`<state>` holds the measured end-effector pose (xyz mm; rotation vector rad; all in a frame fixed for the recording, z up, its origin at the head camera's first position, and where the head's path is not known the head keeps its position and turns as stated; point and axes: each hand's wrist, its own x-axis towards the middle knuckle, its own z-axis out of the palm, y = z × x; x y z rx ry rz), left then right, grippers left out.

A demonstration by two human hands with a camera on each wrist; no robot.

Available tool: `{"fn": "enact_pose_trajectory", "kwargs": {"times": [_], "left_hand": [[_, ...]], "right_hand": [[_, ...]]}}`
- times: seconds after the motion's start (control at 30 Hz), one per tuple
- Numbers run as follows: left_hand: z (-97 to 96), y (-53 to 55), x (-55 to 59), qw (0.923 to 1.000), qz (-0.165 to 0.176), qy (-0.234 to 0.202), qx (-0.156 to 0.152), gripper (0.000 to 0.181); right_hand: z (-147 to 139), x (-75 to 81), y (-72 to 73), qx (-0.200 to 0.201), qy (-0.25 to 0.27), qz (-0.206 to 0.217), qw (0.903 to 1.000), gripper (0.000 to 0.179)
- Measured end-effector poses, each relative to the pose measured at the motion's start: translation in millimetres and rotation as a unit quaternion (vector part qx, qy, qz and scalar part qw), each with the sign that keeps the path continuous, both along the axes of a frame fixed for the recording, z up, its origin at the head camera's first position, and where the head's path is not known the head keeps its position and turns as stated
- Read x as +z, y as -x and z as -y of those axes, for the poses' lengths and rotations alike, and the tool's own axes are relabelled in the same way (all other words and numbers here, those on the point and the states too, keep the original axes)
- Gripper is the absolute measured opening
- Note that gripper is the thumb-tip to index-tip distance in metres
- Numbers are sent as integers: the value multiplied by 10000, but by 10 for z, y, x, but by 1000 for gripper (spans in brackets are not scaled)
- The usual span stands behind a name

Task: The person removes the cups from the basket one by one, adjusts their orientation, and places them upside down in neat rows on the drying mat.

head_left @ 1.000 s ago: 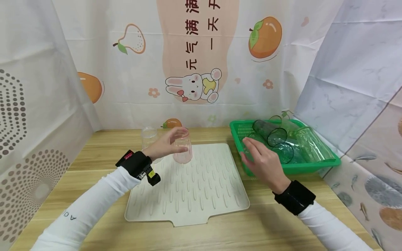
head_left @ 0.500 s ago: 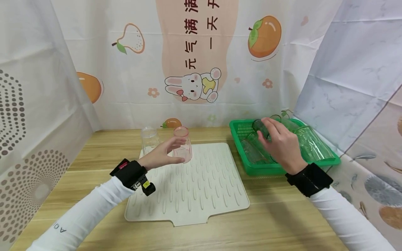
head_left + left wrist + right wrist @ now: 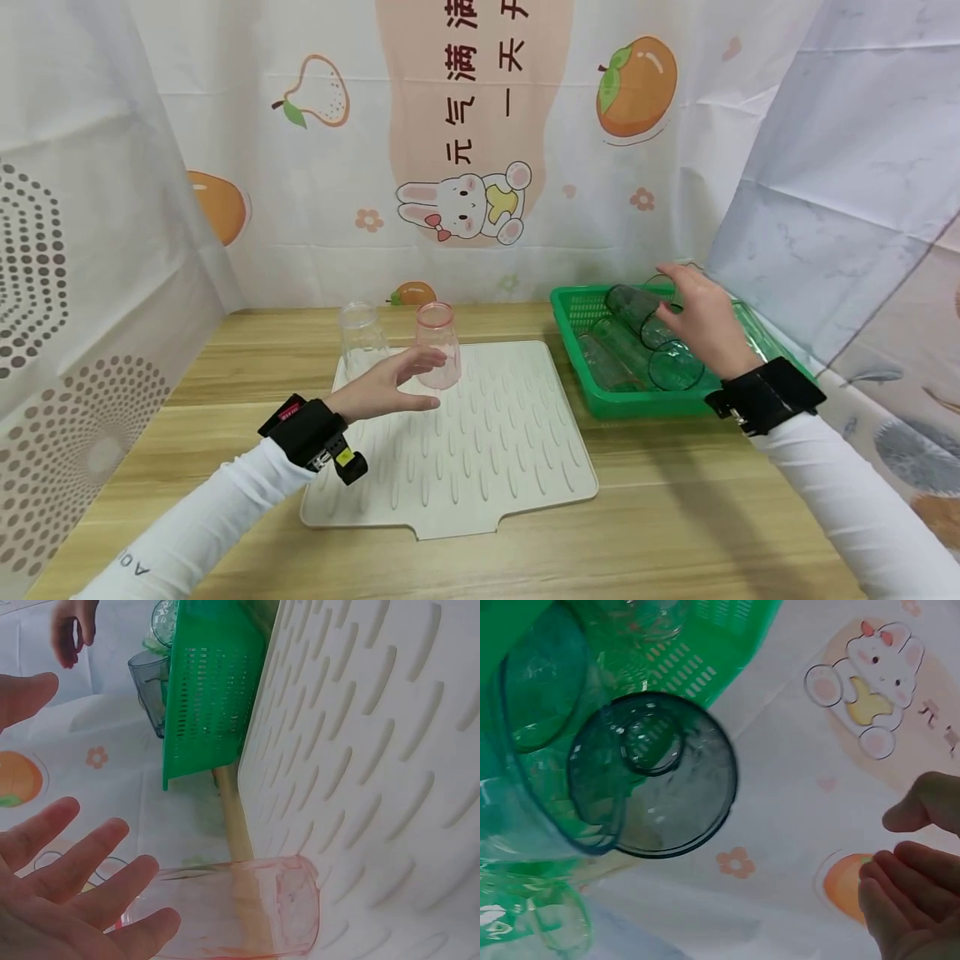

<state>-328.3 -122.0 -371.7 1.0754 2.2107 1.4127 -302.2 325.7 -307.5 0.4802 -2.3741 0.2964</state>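
Observation:
My left hand (image 3: pixel 386 385), thumb and fingers spread, is just in front of an upright pink-tinted glass (image 3: pixel 438 332) on the pale ribbed drying mat (image 3: pixel 487 450). In the left wrist view, its fingers lie partly across the same pink glass (image 3: pixel 289 907) without gripping it. A clear glass (image 3: pixel 362 329) stands to the left. Over the green basket (image 3: pixel 637 407) hovers my right hand (image 3: pixel 707 325), fingers loosely bent and holding nothing. Inside the basket lie several glasses, among them a dark grey one (image 3: pixel 686 814) and a bluish-green one (image 3: pixel 675 368). The hand hides some of them.
A wooden table (image 3: pixel 525 558) carries the mat and basket. Printed white curtain (image 3: pixel 315 192) closes off the back, with more sheeting on the left and a marbled sheet (image 3: pixel 810 158) on the right, close to the basket.
My left hand has drawn back from the pink glass, toward the lower left. My right hand has moved right and farther over the basket, uncovering the dark grey glass.

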Motion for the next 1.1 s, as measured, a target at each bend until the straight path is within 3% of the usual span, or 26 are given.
{"fn": "enact_pose_trajectory", "kwargs": {"times": [0.13,0.27,0.43,0.73,1.1], "left_hand": [[17,-20,-30,10000,-41,-16,-77,62],[31,-36,-63,9999,-13,-65,-141,62],[51,-45,-98,9998,-37,-87,-157,62],[86,-60,-131,9998,134,-58,-144,61],[123,-68,-119,9997,188,-136,-65,59]], "right_hand": [[-127,-37,65,-272,114,800,9964,50],[-226,-92,139,-492,375,1552,9859,50],[-301,-142,233,-728,555,2099,9734,51],[-406,-178,366,-747,869,2477,9620,48],[-429,-280,501,-923,926,2290,9646,37]]}}
